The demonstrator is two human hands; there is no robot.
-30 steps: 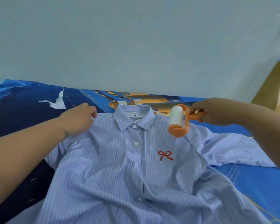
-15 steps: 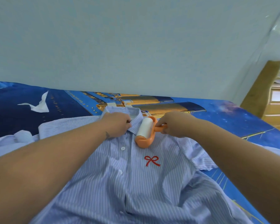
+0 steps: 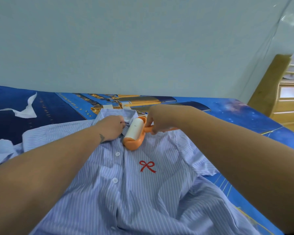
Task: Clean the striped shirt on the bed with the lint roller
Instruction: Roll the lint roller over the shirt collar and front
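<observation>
One striped shirt is spread front-up on the bed, three buttons counted. Near the collar, cloth is pinched by the left hand, probably to keep it taut. One lint roller is pressed beside the collar, its orange handle gripped by the right hand.

Both forearms bare to frame edge, no sleeves, no watch/rings/gloves visible. Left hand: small dark tattoo at wrist, thin angled mark, detail too small to read. Right hand: no markings.
</observation>
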